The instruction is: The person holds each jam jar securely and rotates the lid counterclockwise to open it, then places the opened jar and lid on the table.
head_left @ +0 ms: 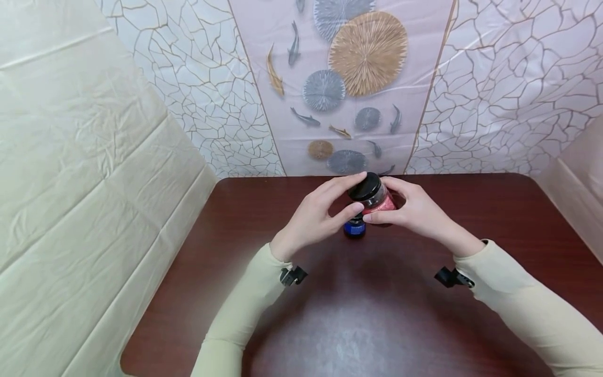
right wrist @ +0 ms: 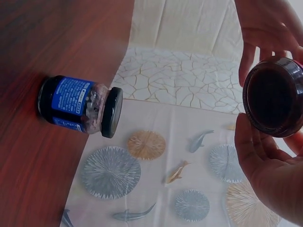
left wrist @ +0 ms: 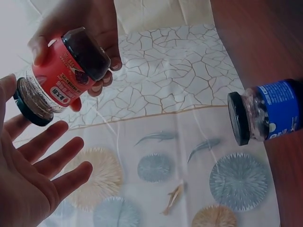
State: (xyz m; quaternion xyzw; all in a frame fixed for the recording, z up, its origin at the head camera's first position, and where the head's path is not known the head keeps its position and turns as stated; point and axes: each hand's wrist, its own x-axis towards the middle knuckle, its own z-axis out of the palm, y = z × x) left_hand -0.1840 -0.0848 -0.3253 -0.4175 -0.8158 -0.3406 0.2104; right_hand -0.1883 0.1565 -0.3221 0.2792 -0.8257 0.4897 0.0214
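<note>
My right hand [head_left: 416,212] grips a red-labelled glass jar [head_left: 380,203] around its body, above the table. The jar tilts with its black lid [head_left: 365,187] toward my left hand [head_left: 313,214]. Thumb and index finger of the left hand lie at the lid's edges, while its other fingers [left wrist: 66,182] spread out straight in the left wrist view. Whether they press the lid cannot be told. In the right wrist view the jar's dark base [right wrist: 272,99] faces the camera. A blue-labelled jar [right wrist: 71,101] with a black lid stands upright on the table, partly hidden in the head view.
The dark red-brown table [head_left: 353,314] has rounded corners. Behind it hangs a patterned cloth [head_left: 292,94] with fish and round leaf prints. A pale cloth wall [head_left: 94,173] runs along the left side. Small black cameras [head_left: 293,275] sit at both wrists.
</note>
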